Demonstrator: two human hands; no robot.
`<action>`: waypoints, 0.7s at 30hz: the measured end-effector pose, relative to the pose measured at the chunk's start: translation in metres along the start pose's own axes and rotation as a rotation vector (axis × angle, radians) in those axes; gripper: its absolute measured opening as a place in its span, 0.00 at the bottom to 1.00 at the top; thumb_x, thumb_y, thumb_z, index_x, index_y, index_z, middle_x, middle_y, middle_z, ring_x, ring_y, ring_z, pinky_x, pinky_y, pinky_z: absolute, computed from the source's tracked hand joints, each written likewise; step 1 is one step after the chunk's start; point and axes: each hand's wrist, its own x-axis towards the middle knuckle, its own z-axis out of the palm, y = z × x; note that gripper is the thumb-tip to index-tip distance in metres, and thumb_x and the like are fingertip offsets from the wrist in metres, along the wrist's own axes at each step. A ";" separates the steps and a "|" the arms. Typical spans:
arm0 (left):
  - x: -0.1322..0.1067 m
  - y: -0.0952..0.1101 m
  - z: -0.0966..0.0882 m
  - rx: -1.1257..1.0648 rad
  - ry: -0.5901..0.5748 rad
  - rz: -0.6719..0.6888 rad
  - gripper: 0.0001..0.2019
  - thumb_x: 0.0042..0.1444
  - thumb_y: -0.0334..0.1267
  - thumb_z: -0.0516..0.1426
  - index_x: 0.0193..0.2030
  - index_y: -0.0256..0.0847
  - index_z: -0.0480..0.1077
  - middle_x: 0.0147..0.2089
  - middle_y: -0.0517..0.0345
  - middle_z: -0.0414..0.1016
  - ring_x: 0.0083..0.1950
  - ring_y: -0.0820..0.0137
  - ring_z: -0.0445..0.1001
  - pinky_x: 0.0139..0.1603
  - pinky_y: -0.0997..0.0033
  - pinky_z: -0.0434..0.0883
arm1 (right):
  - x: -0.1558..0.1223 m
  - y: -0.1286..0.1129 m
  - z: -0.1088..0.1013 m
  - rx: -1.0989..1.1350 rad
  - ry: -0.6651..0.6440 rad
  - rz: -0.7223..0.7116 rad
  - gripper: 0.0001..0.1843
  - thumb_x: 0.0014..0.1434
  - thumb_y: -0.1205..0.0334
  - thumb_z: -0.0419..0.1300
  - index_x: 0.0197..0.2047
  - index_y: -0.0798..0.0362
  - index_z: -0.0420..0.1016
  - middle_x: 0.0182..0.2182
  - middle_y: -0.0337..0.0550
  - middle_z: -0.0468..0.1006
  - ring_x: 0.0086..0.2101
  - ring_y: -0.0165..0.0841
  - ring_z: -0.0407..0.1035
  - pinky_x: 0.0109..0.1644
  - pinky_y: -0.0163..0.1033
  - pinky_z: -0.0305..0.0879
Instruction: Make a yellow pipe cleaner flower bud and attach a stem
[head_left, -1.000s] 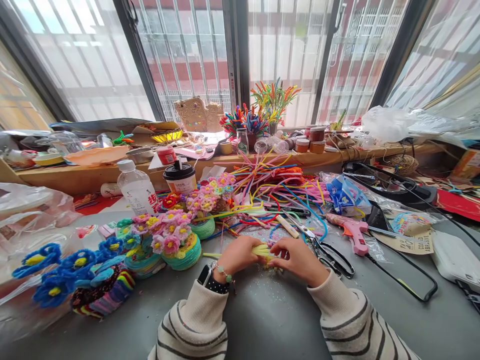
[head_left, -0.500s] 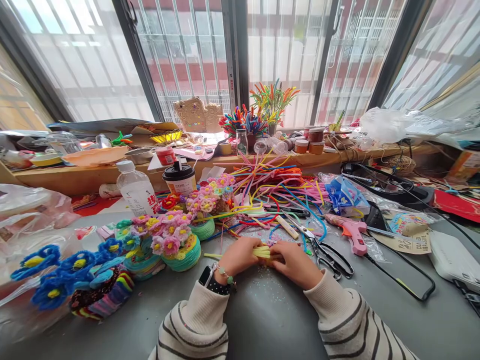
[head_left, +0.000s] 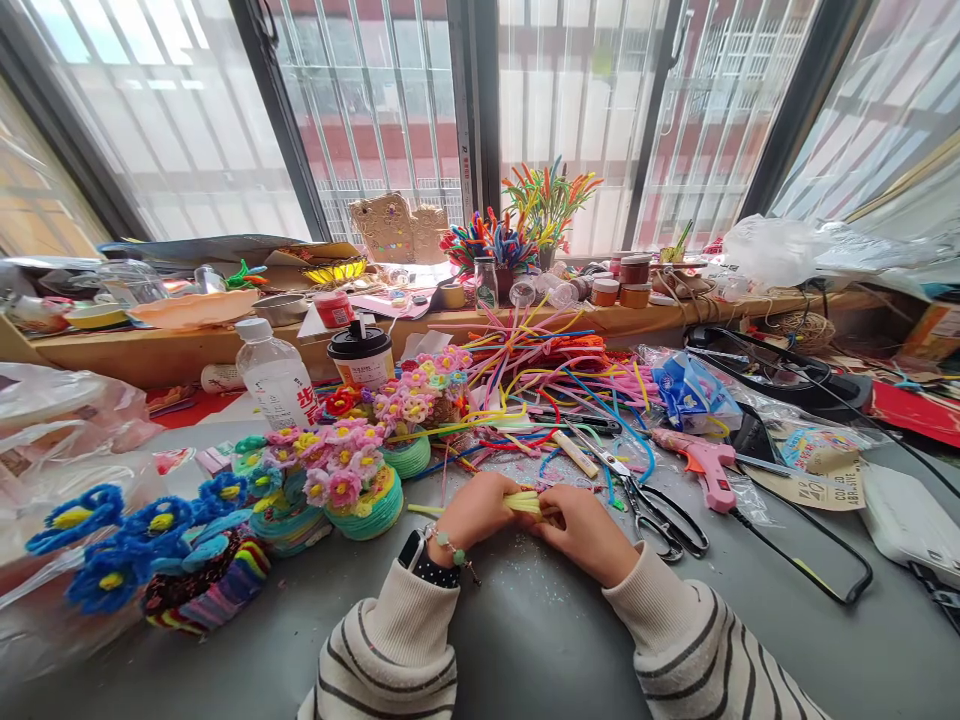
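Note:
Between my two hands is a small bundle of pale yellow pipe cleaners (head_left: pixel 523 502), bent into close loops. My left hand (head_left: pixel 472 518) is wrapped around its left part, and one loose yellow end sticks out past the wrist. The fingers of my right hand (head_left: pixel 581 527) pinch the right end of the bundle; its fingertips are partly hidden. To the right of my right hand lie black-handled scissors (head_left: pixel 664 520), with a pink glue gun (head_left: pixel 705 462) beyond them. Pots of pink pipe-cleaner flowers (head_left: pixel 346 470) stand to the left.
Blue pipe-cleaner flowers (head_left: pixel 142 540) in a striped pot stand at the left. Behind them are a plastic bottle (head_left: pixel 276 375) and a lidded cup (head_left: pixel 361 358). A heap of loose pipe cleaners (head_left: pixel 540 360) lies before the window ledge. The glue gun's cable (head_left: pixel 795 565) loops at the right.
My right hand has shifted slightly left and closer to my left hand, and its fingers have moved on the yellow bundle. The left hand keeps its hold.

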 end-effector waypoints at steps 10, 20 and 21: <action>-0.001 -0.001 -0.007 -0.045 0.199 -0.012 0.17 0.46 0.49 0.49 0.21 0.37 0.67 0.22 0.61 0.67 0.25 0.74 0.62 0.24 0.77 0.52 | -0.001 0.000 0.000 0.125 0.004 0.025 0.06 0.46 0.66 0.57 0.28 0.57 0.74 0.26 0.45 0.74 0.27 0.31 0.67 0.31 0.33 0.61; -0.001 -0.001 -0.009 0.080 0.390 -0.113 0.16 0.52 0.46 0.45 0.24 0.39 0.67 0.24 0.59 0.70 0.26 0.74 0.64 0.24 0.78 0.53 | -0.001 0.003 -0.014 0.441 0.049 0.115 0.06 0.46 0.65 0.55 0.25 0.57 0.72 0.27 0.43 0.76 0.27 0.31 0.70 0.33 0.34 0.66; -0.001 -0.001 -0.009 0.092 0.387 -0.121 0.15 0.52 0.45 0.45 0.25 0.39 0.67 0.25 0.59 0.70 0.26 0.74 0.64 0.24 0.78 0.52 | -0.001 0.004 -0.015 0.471 0.059 0.128 0.06 0.46 0.63 0.55 0.26 0.56 0.72 0.27 0.43 0.76 0.27 0.32 0.70 0.33 0.34 0.67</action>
